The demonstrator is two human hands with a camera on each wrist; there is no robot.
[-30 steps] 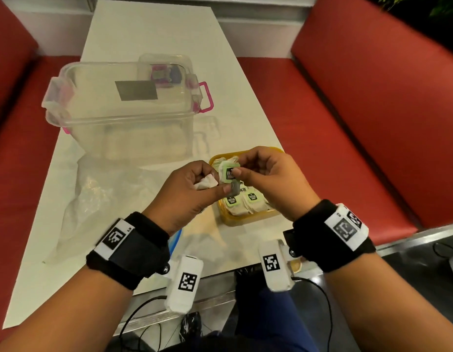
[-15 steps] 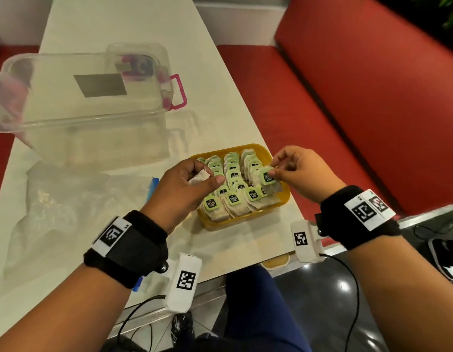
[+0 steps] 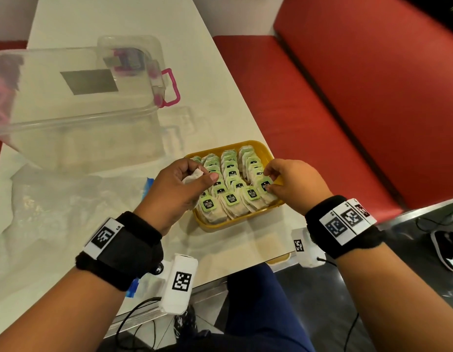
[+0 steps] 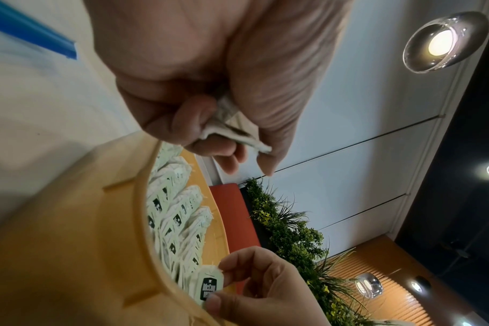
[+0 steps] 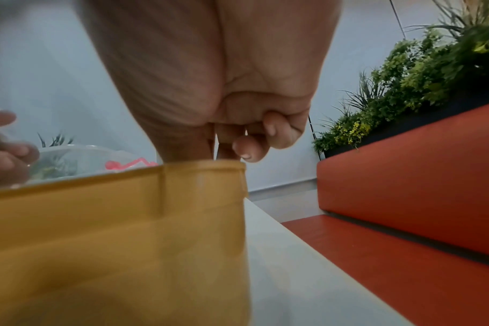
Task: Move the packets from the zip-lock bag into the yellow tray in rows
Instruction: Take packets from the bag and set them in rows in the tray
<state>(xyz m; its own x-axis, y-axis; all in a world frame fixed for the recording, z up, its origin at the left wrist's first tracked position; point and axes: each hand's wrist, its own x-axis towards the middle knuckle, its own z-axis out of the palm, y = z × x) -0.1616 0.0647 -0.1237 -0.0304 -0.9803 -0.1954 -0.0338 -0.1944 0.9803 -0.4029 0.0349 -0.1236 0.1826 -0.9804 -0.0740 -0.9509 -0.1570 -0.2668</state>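
The yellow tray (image 3: 267, 154) sits near the table's right front edge, filled with rows of white packets with green tags (image 3: 231, 198). My right hand (image 3: 268, 180) reaches into the tray's right row and pinches a green-tagged packet (image 4: 209, 285) between thumb and forefinger. My left hand (image 3: 195, 176) hovers over the tray's left side, curled around white packets (image 4: 232, 130). The crumpled zip-lock bag (image 3: 55, 199) with its blue strip (image 3: 147, 185) lies to the left of the tray.
A clear plastic box (image 3: 75, 102) with pink latches stands at the back left of the white table (image 3: 113, 19). Red bench seats (image 3: 322, 123) flank the table. The table edge runs close to the tray's front right.
My right hand carried the green-tagged packet from mid-air down into the tray's right row. My left hand stayed over the tray's left side, still holding white packets.
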